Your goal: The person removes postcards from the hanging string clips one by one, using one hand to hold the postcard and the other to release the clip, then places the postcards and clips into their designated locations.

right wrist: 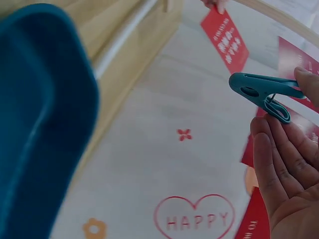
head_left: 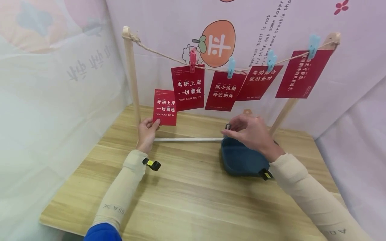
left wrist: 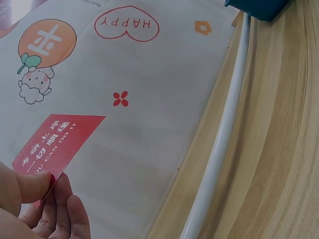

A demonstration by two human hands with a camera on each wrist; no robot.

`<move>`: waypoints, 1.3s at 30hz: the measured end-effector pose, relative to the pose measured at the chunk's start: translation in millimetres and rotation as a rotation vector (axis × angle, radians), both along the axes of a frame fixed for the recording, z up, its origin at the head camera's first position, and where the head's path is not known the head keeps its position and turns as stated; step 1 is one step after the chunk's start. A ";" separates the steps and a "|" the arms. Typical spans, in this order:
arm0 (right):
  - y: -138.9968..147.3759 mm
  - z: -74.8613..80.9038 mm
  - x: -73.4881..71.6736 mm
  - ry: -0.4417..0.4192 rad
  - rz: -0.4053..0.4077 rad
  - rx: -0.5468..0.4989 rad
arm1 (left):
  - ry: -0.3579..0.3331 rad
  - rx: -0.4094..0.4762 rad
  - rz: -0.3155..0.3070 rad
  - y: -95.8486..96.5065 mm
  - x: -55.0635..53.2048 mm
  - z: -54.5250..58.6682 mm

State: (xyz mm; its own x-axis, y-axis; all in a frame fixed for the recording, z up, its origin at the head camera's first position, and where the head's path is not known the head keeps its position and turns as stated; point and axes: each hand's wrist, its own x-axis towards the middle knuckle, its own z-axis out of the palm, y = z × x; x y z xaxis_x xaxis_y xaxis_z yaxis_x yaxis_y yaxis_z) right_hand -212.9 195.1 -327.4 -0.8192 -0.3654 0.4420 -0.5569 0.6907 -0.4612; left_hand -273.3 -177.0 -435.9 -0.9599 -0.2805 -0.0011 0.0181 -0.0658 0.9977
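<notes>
My left hand (head_left: 147, 132) pinches a red card (head_left: 165, 106) with white lettering by its lower edge, thumb in front. The card stands upright beside the left post, just below and left of a hanging card. My right hand (head_left: 251, 134) is over the dark blue bin (head_left: 241, 160). Between its thumb and fingertips it grips a teal clothespin (right wrist: 261, 89), best seen in the right wrist view; only a small dark end of it shows in the head view.
A twine line (head_left: 163, 54) runs between a left wooden post (head_left: 132, 77) and a right post (head_left: 283, 115). Several red cards hang on it from a pink clothespin (head_left: 192, 60) and light blue clothespins (head_left: 231, 67). A white rod (head_left: 187, 139) spans the wooden table (head_left: 181, 194).
</notes>
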 end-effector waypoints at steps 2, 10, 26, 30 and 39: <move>2.8 -7.5 1.7 0.000 -0.002 0.003 | -0.005 -0.011 0.004 0.4 -3.3 -1.8; 11.6 -25.2 2.8 -0.057 -0.029 0.067 | -0.024 -0.014 0.038 1.3 -14.7 -7.6; 26.9 -57.2 1.3 -0.304 -0.076 0.214 | -0.123 -0.071 0.066 5.8 -36.8 -14.1; 30.6 -66.3 0.7 -0.346 -0.069 0.266 | -0.147 -0.143 0.069 4.0 -42.8 -18.4; 32.2 -89.3 -0.2 -0.387 -0.032 0.335 | -0.239 -0.250 0.066 1.1 -52.7 -30.9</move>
State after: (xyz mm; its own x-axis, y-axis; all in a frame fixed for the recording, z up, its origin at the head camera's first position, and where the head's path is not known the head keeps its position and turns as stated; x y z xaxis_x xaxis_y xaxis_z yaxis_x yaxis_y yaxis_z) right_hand -213.1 227.4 -416.7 -0.9127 -0.4073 -0.0326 -0.3656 0.8496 -0.3801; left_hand -326.1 -175.9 -466.7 -0.9206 -0.3617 -0.1475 -0.2222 0.1743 0.9593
